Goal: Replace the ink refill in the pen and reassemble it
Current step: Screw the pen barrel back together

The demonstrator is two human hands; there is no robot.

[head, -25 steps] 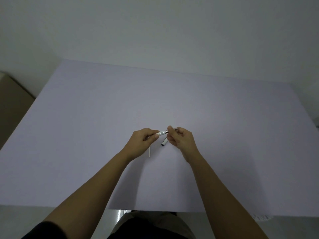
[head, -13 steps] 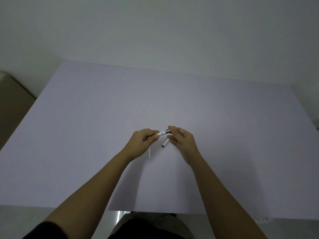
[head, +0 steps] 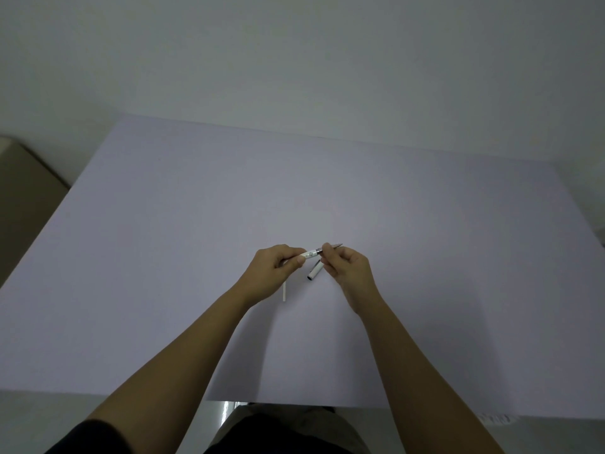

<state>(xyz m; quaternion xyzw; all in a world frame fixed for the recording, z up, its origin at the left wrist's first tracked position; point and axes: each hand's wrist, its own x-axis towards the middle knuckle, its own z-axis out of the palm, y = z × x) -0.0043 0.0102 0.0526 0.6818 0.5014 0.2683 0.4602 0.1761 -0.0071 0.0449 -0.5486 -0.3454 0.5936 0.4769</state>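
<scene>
A white pen barrel [head: 309,255] is pinched in my left hand [head: 273,273], lying nearly level above the table. My right hand [head: 348,268] grips the pen's dark front section [head: 329,249], whose pointed tip sticks out to the right past my fingers. The two parts meet between my hands. Below them a white pen cap [head: 313,270] with a dark open end lies on the table. A thin white ink refill [head: 284,292] lies on the table, partly hidden under my left hand.
A pale lilac sheet [head: 327,198] covers the table, which ends at a white wall behind. A beige box [head: 23,178] stands beyond the left edge. A barcode label [head: 496,418] lies at the near right edge.
My right hand's fingers have shifted on the front section, and the pointed tip now shows further to the right. The cap and refill have not moved.
</scene>
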